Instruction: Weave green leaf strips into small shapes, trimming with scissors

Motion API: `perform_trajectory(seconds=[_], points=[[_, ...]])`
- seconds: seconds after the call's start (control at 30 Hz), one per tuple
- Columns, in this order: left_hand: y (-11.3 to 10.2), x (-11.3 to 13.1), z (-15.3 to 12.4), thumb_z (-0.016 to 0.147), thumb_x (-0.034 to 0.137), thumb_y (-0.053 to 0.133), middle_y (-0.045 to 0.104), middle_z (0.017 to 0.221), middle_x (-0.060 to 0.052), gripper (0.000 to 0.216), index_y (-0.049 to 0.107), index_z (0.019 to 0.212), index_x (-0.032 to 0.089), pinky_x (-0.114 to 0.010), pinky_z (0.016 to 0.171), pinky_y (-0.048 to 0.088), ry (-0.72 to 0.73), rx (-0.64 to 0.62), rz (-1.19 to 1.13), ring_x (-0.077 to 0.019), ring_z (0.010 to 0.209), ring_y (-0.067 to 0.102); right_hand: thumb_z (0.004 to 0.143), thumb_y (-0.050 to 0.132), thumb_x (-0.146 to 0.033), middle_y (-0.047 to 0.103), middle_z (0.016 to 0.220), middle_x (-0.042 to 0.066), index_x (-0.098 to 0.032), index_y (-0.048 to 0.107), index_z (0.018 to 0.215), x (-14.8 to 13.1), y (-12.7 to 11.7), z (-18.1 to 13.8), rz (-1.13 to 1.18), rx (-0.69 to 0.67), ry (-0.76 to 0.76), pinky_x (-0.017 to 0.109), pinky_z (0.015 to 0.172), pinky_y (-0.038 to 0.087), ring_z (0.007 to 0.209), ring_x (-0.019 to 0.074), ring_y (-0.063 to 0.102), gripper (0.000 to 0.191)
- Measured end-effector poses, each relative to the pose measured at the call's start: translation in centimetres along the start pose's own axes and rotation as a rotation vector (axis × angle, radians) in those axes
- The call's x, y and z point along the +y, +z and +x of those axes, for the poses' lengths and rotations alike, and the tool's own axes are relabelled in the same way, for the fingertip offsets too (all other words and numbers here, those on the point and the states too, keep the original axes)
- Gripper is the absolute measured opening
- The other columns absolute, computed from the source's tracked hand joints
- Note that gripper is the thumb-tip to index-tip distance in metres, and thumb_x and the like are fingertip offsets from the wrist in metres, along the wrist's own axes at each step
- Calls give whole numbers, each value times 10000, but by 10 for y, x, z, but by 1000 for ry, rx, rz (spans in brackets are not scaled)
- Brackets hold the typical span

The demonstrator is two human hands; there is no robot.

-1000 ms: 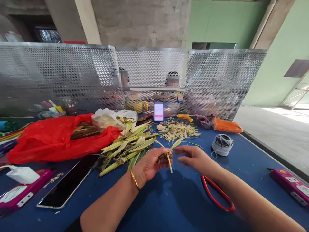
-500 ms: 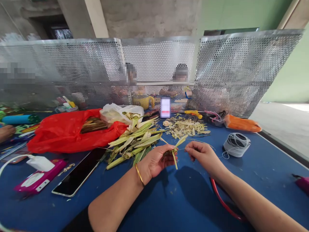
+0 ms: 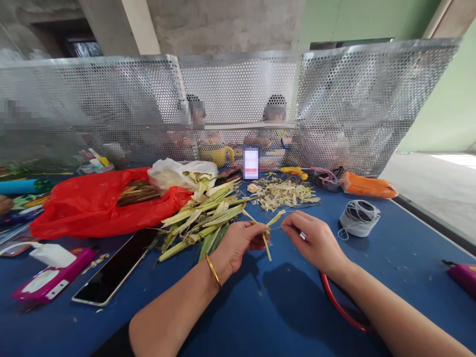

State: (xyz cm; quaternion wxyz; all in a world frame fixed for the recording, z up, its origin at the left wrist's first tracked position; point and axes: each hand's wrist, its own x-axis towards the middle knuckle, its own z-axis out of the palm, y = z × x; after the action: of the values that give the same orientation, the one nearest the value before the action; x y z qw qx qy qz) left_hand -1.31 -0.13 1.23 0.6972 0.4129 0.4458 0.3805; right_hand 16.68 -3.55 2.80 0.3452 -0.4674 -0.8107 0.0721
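Pinched in left hand, leaf strips (pale)

The person's hands are bare, the left hand and the right hand alike. A bangle circles the left wrist: slim, gold-coloured and shiny, with a rounded band that looks smooth and plain. The left forearm is uncovered up to the elbow, where a sleeve begins, black or nearly so, with only a small part of it in view. The right forearm is uncovered as far as it shows, narrowing toward the wrist.
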Motion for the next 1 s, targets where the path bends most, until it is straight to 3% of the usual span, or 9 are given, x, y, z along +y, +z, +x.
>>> perform_trajectory(seconds=[0.17, 0.37, 0.47, 0.6, 0.7, 0.77, 0.9, 1.0], points=[[2, -1, -2, 695, 231, 701, 670, 612, -53, 137, 673, 617, 122, -231, 579, 489, 20, -67, 170, -131, 544, 609, 958, 370, -218, 569, 760, 45, -189, 590, 855, -1, -2, -1, -127, -15, -183, 260, 658, 381, 711, 154, 516, 245], [0, -2, -7, 699, 208, 682, 673, 602, -30, 100, 705, 625, 145, -211, 582, 474, 108, -232, 404, -126, 553, 598, 940, 378, -184, 554, 755, 44, -168, 610, 829, 1, -5, 2, -110, -57, -207, 258, 631, 367, 700, 149, 502, 257], [-2, -1, -13, 723, 232, 672, 686, 648, -29, 102, 730, 687, 157, -210, 602, 466, 149, -421, 524, -136, 598, 607, 909, 448, -191, 576, 749, 30, -170, 624, 756, 3, -10, 4, 58, -167, -116, 245, 630, 383, 690, 134, 519, 233], [-1, 5, -20, 730, 266, 696, 697, 710, -56, 129, 736, 761, 148, -241, 668, 492, 121, -546, 450, -162, 660, 633, 803, 605, -293, 579, 613, -18, -167, 639, 682, 9, -14, 7, 424, -378, 241, 226, 563, 395, 583, 112, 518, 178], [2, 10, -22, 735, 244, 702, 686, 699, -49, 112, 715, 773, 140, -241, 698, 496, 206, -454, 355, -156, 673, 639, 728, 661, -367, 549, 541, -33, -150, 634, 647, 13, -10, 7, 726, -370, 494, 217, 496, 379, 501, 93, 483, 234], [4, 12, -21, 725, 219, 711, 675, 685, -28, 104, 691, 799, 149, -240, 682, 499, 268, -347, 275, -148, 653, 639, 682, 691, -378, 543, 539, -29, -143, 638, 627, 14, -3, 6, 844, -288, 548, 221, 486, 388, 487, 88, 472, 247], [6, 11, -16, 698, 158, 711, 679, 674, -10, 128, 677, 822, 162, -232, 657, 501, 310, -177, 167, -138, 633, 636, 685, 662, -364, 558, 590, -14, -147, 635, 650, 10, 11, 3, 880, -248, 553, 229, 482, 393, 492, 87, 451, 222], [4, 8, -11, 694, 144, 689, 679, 675, -10, 60, 700, 752, 156, -225, 656, 503, 317, -75, 151, -129, 632, 623, 772, 586, -314, 511, 587, -30, -173, 580, 646, 3, 12, 0, 668, -212, 426, 227, 498, 369, 514, 92, 438, 189]])
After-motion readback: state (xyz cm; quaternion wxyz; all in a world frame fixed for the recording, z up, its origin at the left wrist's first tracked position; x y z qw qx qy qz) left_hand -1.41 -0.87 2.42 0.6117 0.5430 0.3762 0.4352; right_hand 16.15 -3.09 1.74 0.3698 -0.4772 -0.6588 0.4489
